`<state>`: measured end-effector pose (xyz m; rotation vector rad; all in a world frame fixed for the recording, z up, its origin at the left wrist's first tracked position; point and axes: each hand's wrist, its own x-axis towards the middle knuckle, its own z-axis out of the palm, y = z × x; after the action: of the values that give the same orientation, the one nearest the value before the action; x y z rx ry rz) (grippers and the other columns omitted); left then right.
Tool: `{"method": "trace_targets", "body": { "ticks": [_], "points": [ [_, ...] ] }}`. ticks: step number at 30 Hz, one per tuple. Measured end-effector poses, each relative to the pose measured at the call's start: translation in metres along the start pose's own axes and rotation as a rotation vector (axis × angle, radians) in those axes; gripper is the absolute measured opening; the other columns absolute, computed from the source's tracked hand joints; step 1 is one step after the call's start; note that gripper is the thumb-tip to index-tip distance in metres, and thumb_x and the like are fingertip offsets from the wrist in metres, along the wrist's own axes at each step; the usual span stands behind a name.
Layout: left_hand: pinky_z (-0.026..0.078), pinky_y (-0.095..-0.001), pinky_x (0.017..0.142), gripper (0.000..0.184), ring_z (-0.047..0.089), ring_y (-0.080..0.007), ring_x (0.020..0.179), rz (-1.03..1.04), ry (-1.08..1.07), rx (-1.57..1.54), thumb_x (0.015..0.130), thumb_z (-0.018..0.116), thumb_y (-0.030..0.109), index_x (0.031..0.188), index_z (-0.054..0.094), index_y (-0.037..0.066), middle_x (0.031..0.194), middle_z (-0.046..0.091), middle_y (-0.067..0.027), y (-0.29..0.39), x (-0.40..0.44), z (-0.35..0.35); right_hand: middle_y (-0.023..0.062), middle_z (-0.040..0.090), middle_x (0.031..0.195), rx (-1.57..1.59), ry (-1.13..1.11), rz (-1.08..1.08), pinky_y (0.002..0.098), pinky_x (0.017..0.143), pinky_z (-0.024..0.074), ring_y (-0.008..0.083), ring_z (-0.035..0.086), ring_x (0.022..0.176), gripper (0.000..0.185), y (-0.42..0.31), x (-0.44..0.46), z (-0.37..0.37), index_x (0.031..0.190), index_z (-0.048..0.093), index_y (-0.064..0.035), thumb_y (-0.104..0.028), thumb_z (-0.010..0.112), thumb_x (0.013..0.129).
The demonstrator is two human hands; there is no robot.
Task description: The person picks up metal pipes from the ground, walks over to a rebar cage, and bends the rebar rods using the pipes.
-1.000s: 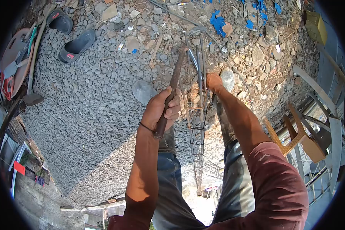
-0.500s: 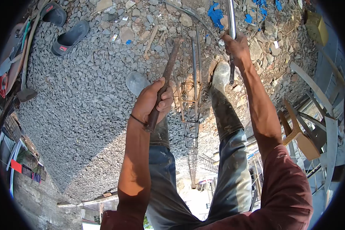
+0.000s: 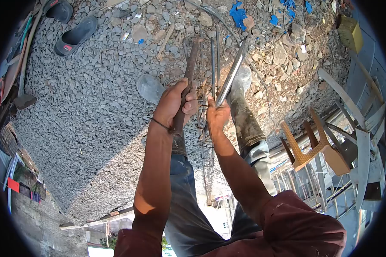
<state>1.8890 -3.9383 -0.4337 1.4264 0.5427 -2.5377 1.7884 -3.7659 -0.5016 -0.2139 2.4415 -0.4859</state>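
Observation:
My left hand (image 3: 176, 103) is closed round a rusty metal bar (image 3: 192, 58), which slants up and away from my wrist. To its right, my right hand (image 3: 217, 115) grips a shiny metal pipe (image 3: 233, 73) tilted up to the right. A long cage of steel rebar (image 3: 208, 160) runs between my legs, below and between both hands. Longer bars (image 3: 213, 58) stick out from its far end. Part of the cage is hidden behind my right hand and forearm.
My boots (image 3: 150, 88) stand on grey gravel (image 3: 90, 120) on either side of the cage. Two dark slippers (image 3: 76, 36) lie at upper left, near a long-handled tool (image 3: 25, 101). Blue scraps (image 3: 238, 16) lie ahead. A tan plastic chair (image 3: 306, 156) and boards are at right.
My right hand has swung down and left with the shiny pipe, from the upper right to close beside my left hand. My left hand keeps its hold on the rusty bar.

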Motion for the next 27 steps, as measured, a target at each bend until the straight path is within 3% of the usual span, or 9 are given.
{"method": "trace_targets", "body": {
  "ticks": [5,8,11,12,16,19,22,25,27],
  "points": [
    [0.031,-0.0189,0.037,0.026,0.039,-0.0055,0.045,-0.008,0.01,-0.032,0.104,0.043,0.028,0.102,0.05,0.003,0.064,0.043,0.0021,0.001,0.009,0.006,0.0158,0.063,0.067,-0.106,0.0,-0.015,0.0433,0.063,0.0478,0.0348,0.058,0.06,0.023,-0.029,0.015,0.006,0.089,0.062,0.0014,-0.014,0.077,0.08],
    [0.031,-0.019,0.037,0.026,0.039,-0.0061,0.046,0.011,0.07,-0.033,0.104,0.043,0.029,0.101,0.05,0.003,0.064,0.043,0.0019,-0.001,0.013,0.01,0.0189,0.06,0.068,-0.301,0.001,-0.274,0.0474,0.064,0.0501,0.0425,0.062,0.068,0.027,0.005,0.025,0.011,0.082,0.057,0.0014,-0.01,0.08,0.071],
    [0.031,-0.0187,0.037,0.027,0.04,-0.0064,0.046,0.007,0.05,-0.046,0.104,0.044,0.03,0.1,0.05,0.004,0.064,0.043,0.0015,-0.002,0.015,0.01,0.0212,0.061,0.07,-0.299,-0.05,-0.224,0.048,0.065,0.0503,0.0436,0.062,0.069,0.029,0.01,0.039,0.008,0.081,0.057,0.0017,-0.01,0.08,0.069],
    [0.031,-0.0187,0.037,0.027,0.04,-0.0064,0.046,0.008,0.05,-0.047,0.104,0.044,0.03,0.1,0.05,0.004,0.064,0.043,0.0015,-0.003,0.017,0.01,0.0254,0.065,0.078,-0.359,-0.117,-0.154,0.0469,0.07,0.0526,0.0441,0.066,0.078,0.03,0.01,0.047,0.006,0.083,0.058,0.0033,-0.01,0.078,0.067],
    [0.033,-0.0211,0.038,0.028,0.042,-0.0078,0.048,0.052,0.084,0.008,0.104,0.044,0.031,0.099,0.05,0.004,0.064,0.044,0.0011,-0.016,0.024,0.023,0.0292,0.068,0.087,-0.427,-0.226,-0.02,0.043,0.078,0.0545,0.0419,0.069,0.088,0.031,0.016,0.081,0.006,0.089,0.061,0.0072,-0.01,0.075,0.066],
    [0.037,-0.026,0.041,0.026,0.046,-0.0117,0.05,0.082,0.163,0.082,0.104,0.044,0.031,0.1,0.048,0.007,0.066,0.046,-0.0008,-0.031,0.036,0.045,0.0294,0.068,0.086,-0.403,-0.369,-0.021,0.0426,0.076,0.0544,0.0408,0.069,0.087,0.028,0.034,0.107,0.001,0.085,0.063,0.0086,-0.011,0.073,0.067],
    [0.04,-0.0286,0.046,0.025,0.049,-0.0176,0.053,0.059,0.3,0.103,0.104,0.045,0.031,0.099,0.045,0.007,0.067,0.049,-0.0048,-0.045,0.053,0.072,0.026,0.07,0.084,-0.277,-0.516,0.091,0.0409,0.071,0.0541,0.0362,0.071,0.083,0.028,0.045,0.137,-0.006,0.086,0.068,0.006,-0.014,0.072,0.067],
    [0.041,-0.0296,0.047,0.024,0.05,-0.0183,0.054,0.073,0.259,0.072,0.104,0.044,0.031,0.099,0.045,0.007,0.067,0.049,-0.0051,-0.056,0.061,0.086,0.0207,0.072,0.083,-0.125,-0.622,0.204,0.0391,0.069,0.0543,0.0306,0.071,0.079,0.034,0.035,0.145,-0.028,0.093,0.072,-0.0004,-0.019,0.077,0.065],
    [0.041,-0.0302,0.048,0.023,0.05,-0.0187,0.055,0.078,0.265,0.076,0.103,0.043,0.029,0.098,0.046,0.006,0.067,0.049,-0.0051,-0.059,0.065,0.09,0.0198,0.072,0.082,-0.084,-0.607,0.063,0.039,0.069,0.0544,0.0302,0.072,0.078,0.033,0.045,0.15,-0.026,0.092,0.072,-0.0004,-0.02,0.078,0.065]
  ]
}}
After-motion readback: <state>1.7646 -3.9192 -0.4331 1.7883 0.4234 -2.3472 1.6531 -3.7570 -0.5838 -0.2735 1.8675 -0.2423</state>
